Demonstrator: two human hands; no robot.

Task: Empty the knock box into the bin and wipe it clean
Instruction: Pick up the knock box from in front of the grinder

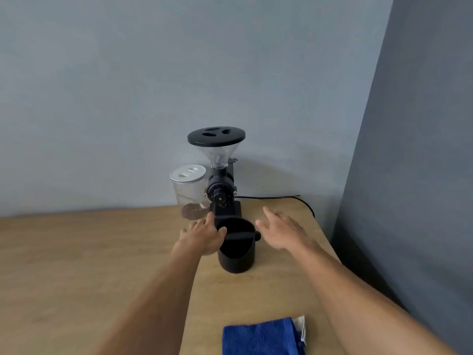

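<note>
From the head camera, looking down over both forearms: a round black plastic knock box (236, 248) with a padded bar across its mouth stands upright on the pale wooden tabletop (76, 252), directly in front of a black electric coffee grinder (222, 190) with a clear funnel hopper and a flat black lid. A clear glass jar with a white lid (189, 187) sits just left of the grinder, against the grey wall, and a black cable trails off to the right behind it.

The left hand (203, 233) is at the box's left side, fingers spread, the thumb resting on the rim near the bar's end; it touches the box but is not closed around it. The right hand (280, 230) hangs open just to the right of the box, fingers apart and clear of it, holding nothing.

A folded blue terry cloth (261, 335) lies at the near edge of the table, well apart from the box, with a scrap of white showing under its right corner. No bin is in sight.

To my eye this is the very start: the reach to pick the box up. Whether grounds sit inside I cannot tell; the interior is dark. Next, both palms need to close on the walls, lifting it level so nothing spills, and clearing the grinder's spout behind.
</note>
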